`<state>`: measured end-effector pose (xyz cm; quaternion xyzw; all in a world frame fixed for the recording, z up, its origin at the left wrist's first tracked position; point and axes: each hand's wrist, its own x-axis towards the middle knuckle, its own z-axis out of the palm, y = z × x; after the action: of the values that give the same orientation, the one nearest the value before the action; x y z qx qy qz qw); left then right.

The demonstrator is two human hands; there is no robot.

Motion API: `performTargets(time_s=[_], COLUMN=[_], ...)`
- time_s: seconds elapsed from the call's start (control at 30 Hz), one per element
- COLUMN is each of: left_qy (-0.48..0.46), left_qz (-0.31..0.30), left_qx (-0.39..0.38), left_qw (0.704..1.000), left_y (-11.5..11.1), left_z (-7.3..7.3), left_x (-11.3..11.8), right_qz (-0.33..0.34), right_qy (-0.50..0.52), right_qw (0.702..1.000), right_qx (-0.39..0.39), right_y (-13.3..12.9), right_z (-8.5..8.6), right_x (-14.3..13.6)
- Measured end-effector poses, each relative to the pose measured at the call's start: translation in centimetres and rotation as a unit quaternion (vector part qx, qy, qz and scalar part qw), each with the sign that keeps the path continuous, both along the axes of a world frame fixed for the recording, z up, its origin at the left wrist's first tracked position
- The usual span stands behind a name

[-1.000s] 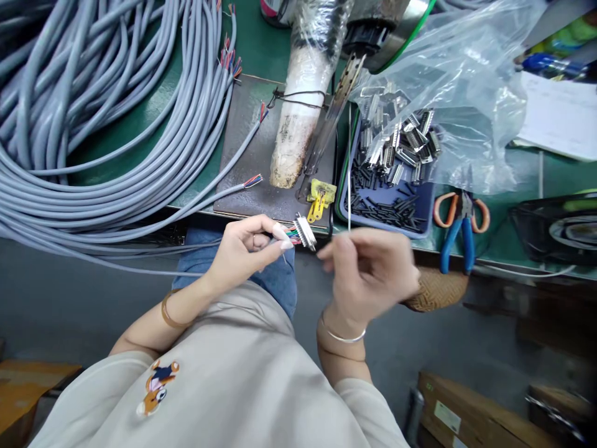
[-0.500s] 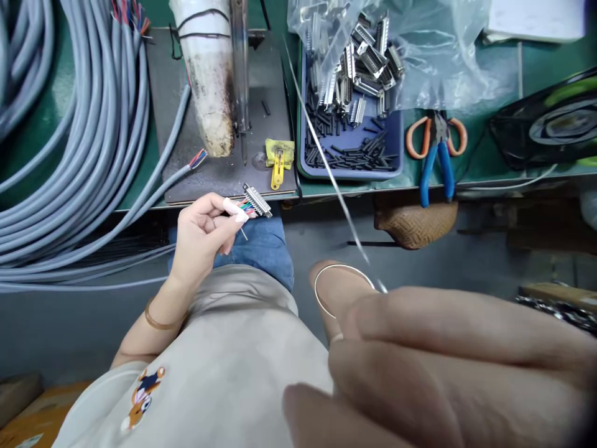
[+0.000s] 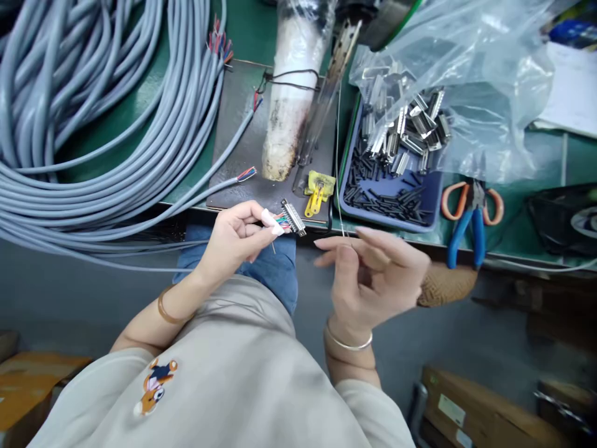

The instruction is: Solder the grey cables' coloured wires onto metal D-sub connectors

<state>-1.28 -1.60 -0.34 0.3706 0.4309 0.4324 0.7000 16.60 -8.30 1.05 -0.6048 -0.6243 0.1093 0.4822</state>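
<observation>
My left hand (image 3: 242, 236) is closed in a pinch on the wired end of a D-sub connector (image 3: 293, 218), held just off the table's front edge. Red, green and blue wires run from the fingertips to the pins at its back. To the right, my right hand (image 3: 373, 274) pinches a thin silvery solder wire (image 3: 341, 218) between thumb and fingers, its other fingers loosely spread. The strand rises past the blue tray toward a green-rimmed spool (image 3: 392, 25) at the top. A gap separates the right fingertips from the connector.
Grey cables (image 3: 186, 124) lie coiled at left, some with stripped ends. On the dark board (image 3: 237, 137) are a soldering iron (image 3: 321, 106), a white wrapped holder (image 3: 289, 112) and a yellow clip (image 3: 317, 196). A blue tray (image 3: 394, 224) holds connectors and black sleeves; pliers (image 3: 471, 218) lie right.
My right hand has come from close before the camera, lower right, to near the table edge, still with the solder wire. The view has shifted; my left hand keeps its pinch on the connector.
</observation>
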Motion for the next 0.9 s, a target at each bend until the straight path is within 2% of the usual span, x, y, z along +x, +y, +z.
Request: performTargets(time_s=[0.13,0.23,0.33,0.57,0.9], left_qy=[-0.022,-0.025,-0.004,0.076,0.162], left_qz=[-0.008,-0.005,0.028,0.101,0.122], left_qx=[-0.013,-0.01,0.02,0.12,0.219], left_qw=[1.0,1.0,0.999,0.985,0.954], left_y=[0.4,0.5,0.6,0.7,1.2], left_z=[0.4,0.6,0.5,0.2,0.4], left_x=[0.1,0.1,0.3,1.2,1.6], right_qz=[0.01,0.045,0.042,0.022,0.045], right_qy=[-0.033,-0.044,-0.047,-0.1,-0.025], right_qw=[0.996,0.994,0.994,0.986,0.992], right_qx=[0.081,0.086,0.093,0.13,0.116], right_y=[1.7,2.4,2.8,3.5,4.3], right_z=[-1.9,-2.5,-2.9,-3.2,-3.5], right_x=[-0.3,-1.1,-1.6,-2.1,-1.8])
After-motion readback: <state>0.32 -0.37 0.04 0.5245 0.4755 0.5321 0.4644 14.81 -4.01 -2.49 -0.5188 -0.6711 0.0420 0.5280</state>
